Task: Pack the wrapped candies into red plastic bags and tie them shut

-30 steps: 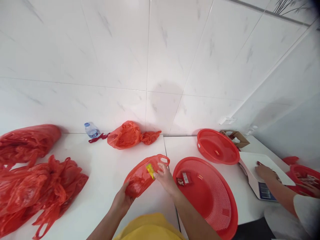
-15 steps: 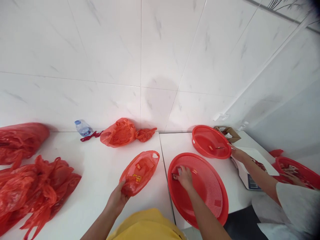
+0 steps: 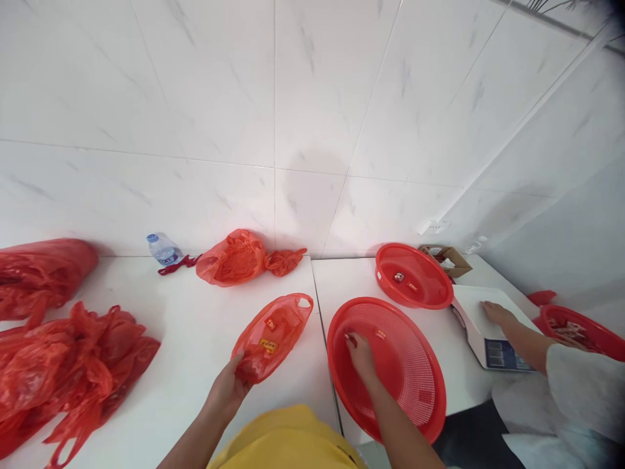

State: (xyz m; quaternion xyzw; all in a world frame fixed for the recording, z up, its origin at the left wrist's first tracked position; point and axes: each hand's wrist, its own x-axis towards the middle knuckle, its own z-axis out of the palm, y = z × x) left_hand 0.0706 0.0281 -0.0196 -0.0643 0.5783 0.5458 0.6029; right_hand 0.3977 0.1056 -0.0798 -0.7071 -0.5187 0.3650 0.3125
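Note:
My left hand (image 3: 225, 389) grips the lower end of a thin red plastic bag (image 3: 271, 333) lying on the white table; small packets show through it. My right hand (image 3: 359, 352) is inside the large red mesh basket (image 3: 430, 417), fingers closed around small packets that are mostly hidden. One small red packet (image 3: 380, 334) lies loose in the basket just right of that hand.
A second red basket (image 3: 414, 283) with two small packets stands behind. Another person's hand (image 3: 495, 314) rests on a white scale (image 3: 481, 326) at right, beside another red basket (image 3: 581, 332). A filled red bag (image 3: 234, 258), water bottle (image 3: 162, 248) and heaps of red bags (image 3: 63, 361) lie left.
My right hand left the bag's mouth, reached into the large basket and closed on the packets there. The other person's hand went to the far basket and returned to the scale.

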